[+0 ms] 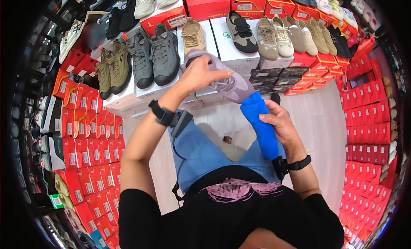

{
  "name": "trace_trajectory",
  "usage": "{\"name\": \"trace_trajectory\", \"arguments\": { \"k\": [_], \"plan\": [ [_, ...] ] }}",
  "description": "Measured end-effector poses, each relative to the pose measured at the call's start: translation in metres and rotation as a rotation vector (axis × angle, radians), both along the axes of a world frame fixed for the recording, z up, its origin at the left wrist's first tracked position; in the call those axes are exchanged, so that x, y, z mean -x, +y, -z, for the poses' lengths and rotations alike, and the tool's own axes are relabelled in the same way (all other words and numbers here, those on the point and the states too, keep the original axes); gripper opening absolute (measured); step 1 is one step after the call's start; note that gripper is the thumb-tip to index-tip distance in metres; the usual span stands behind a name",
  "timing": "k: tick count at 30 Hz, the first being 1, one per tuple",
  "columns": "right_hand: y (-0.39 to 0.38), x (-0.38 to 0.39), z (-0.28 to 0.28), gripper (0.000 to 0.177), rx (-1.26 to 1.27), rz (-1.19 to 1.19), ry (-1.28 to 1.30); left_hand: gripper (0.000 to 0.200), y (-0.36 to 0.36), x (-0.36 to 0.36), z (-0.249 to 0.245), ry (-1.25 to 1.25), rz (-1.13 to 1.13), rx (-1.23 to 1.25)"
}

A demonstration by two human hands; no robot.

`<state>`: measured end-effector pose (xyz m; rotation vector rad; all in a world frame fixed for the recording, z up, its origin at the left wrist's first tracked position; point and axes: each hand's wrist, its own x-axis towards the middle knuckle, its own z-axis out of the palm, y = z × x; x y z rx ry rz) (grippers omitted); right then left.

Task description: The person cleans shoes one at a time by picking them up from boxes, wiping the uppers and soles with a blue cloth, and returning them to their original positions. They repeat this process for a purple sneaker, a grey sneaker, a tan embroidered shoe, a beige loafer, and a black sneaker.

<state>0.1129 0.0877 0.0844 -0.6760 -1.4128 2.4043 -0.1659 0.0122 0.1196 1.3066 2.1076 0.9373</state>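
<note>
A mauve lace-up sneaker (236, 87) hangs in front of the display, its toe pointing down and to the right. My left hand (200, 74) is closed around its heel and collar, with the thumb over the laces. My right hand (280, 124) grips a long, bright blue rolled cloth (264, 135), thumb laid across its upper part. The cloth's bunched top end comes right up to the sneaker's toe, and its lower end reaches my right wrist strap. Behind the sneaker, a tan shoe (194, 37) rests on a white box.
Shoes stand on stacked boxes ahead, including grey sneakers (155, 56), olive sneakers (113, 69) and a black-and-beige shoe (242, 32). Red shoebox stacks line the left side (92, 148) and right side (364, 116). Pale floor (310, 116) shows between them.
</note>
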Motion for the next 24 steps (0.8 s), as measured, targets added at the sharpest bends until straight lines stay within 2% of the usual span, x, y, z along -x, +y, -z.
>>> {"name": "trace_trajectory", "arguments": {
  "k": [2,3,6,7,10,17,24],
  "plan": [
    [0.001,0.006,0.011,0.048,0.136,0.048,0.056,0.073,0.02,-0.001,-0.021,0.049,0.11,0.078],
    [0.002,0.009,0.013,0.048,0.128,0.047,0.058,0.073,0.032,0.002,-0.023,0.051,0.109,0.07],
    [0.002,0.021,0.011,0.044,0.168,0.087,0.071,0.074,0.064,0.01,-0.03,0.339,0.271,0.089],
    [0.006,0.022,0.012,0.044,0.166,0.087,0.073,0.074,0.074,0.014,-0.033,0.341,0.271,0.087],
    [0.021,0.03,0.014,0.043,0.163,0.092,0.074,0.071,0.098,0.023,-0.045,0.252,0.455,0.202],
    [0.046,0.076,0.022,0.037,0.175,0.14,0.112,0.064,0.148,0.058,-0.036,0.31,0.43,0.305],
    [0.083,0.143,0.047,0.029,0.388,0.084,0.107,0.067,0.183,0.102,-0.014,0.323,0.345,0.341]
  ]
}}
